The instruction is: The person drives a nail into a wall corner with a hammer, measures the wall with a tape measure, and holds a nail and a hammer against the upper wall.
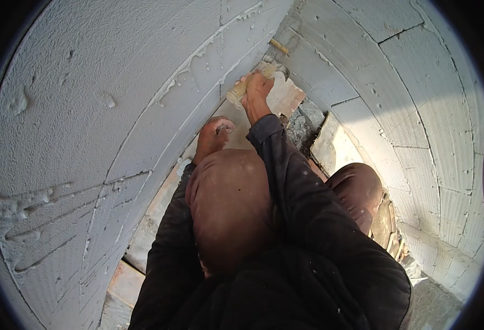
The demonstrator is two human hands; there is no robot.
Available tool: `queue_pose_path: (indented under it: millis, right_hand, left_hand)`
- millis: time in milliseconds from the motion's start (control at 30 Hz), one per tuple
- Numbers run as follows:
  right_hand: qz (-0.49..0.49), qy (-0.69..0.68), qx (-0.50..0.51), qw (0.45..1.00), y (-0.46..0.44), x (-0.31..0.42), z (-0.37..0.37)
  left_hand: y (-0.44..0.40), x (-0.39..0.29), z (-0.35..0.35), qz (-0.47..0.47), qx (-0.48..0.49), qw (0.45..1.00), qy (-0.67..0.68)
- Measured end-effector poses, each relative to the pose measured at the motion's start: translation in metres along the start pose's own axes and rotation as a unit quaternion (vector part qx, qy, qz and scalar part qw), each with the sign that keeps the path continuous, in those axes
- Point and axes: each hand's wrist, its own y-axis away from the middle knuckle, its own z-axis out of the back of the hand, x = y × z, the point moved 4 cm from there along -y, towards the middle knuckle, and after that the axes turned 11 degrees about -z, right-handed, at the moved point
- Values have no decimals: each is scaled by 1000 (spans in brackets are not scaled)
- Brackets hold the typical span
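My right hand (257, 92) is closed round a pale yellowish block-like object (236, 94) close to the corner where the walls meet. Its far part reaches beyond my fingers, and my palm hides the middle. Lower and to the left, my left hand (214, 136) has its fingers curled beside the left wall, above my knee; whether it holds anything is too small to tell. A light board (281, 99) lies on the ground under and beside my right hand.
Block walls with rough mortar joints rise on the left (126, 82) and right (396, 104). A short yellow stub (278, 46) sticks out near the corner. Rubble (301, 127) and a pale slab (332, 144) lie on the ground. My bent knees are in the middle.
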Motion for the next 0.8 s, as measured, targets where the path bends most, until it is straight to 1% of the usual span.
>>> queue_pose_path:
  millis: [33, 100, 167, 233, 333, 400, 467, 533, 567, 633, 733, 800]
  right_hand:
    - [13, -35, 20, 999, 0, 0, 1]
    - [-20, -52, 44, 997, 0, -4, 5]
    - [-24, -31, 65, 997, -2, -4, 6]
    - [0, 28, 83, 996, -20, -7, 20]
    - [-18, -79, 145, 986, -42, -17, 42]
    - [-37, -20, 197, 980, -39, -10, 39]
    - [-45, -27, 220, 974, -31, -6, 30]
    - [-46, -100, 211, 971, -22, -9, 27]
    - [-34, -40, 141, 989, -22, -10, 26]
    - [-8, 81, -1, 997, -21, -6, 16]
    - [-19, 7, -7, 1000, 4, 1, 0]
    - [-24, 40, -16, 999, 7, 4, -7]
  left_hand:
    - [0, 0, 0, -1, -2, 1000, 1]
    - [1, -1, -1, -12, -6, 1000, -3]
    - [0, 0, -2, -11, -3, 1000, -7]
    - [-1, -1, -2, 3, 3, 1000, -8]
    - [-2, 0, -5, -6, 2, 1000, -9]
    - [-1, 0, -6, -14, 2, 1000, -13]
    - [-3, -2, -8, -22, 2, 1000, -13]
    - [-3, -2, -9, -25, 1, 1000, -10]
    - [-3, -2, -9, -22, 2, 1000, -10]
    - [-4, -2, -10, -19, 3, 1000, -9]
    - [-3, -2, -10, 4, 9, 1000, -11]
    - [-3, -3, -10, -15, 5, 1000, -12]
